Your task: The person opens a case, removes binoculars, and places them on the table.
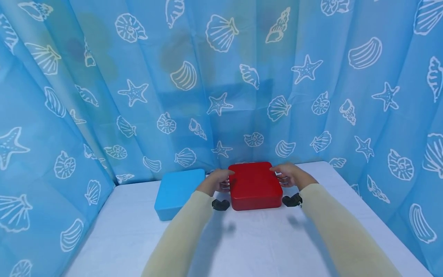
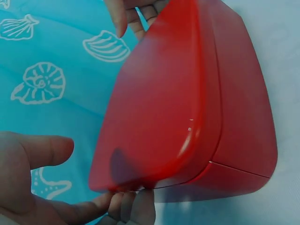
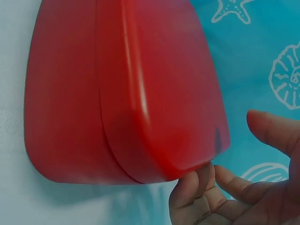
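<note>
A red box [image 1: 255, 184] with rounded edges sits on the white table between both hands, its lid on; the wrist views show the seam around its side. My left hand [image 1: 220, 179] is at its left side, with fingertips [image 2: 123, 206] touching the side near the lid edge. The left thumb stands away from the box. At the opposite side is my right hand [image 1: 288, 174], whose bent fingertips [image 3: 185, 190] meet the lid's edge from the side. Its thumb [image 3: 269, 129] is raised and apart from the lid. Parts of the fingers are hidden by the box.
A light blue box [image 1: 180, 191] with a similar shape stands left of the red one, close to my left forearm. Behind and on both sides hangs a blue curtain [image 1: 221, 127] with white shell and starfish prints. The white table [image 1: 249, 242] extends toward me.
</note>
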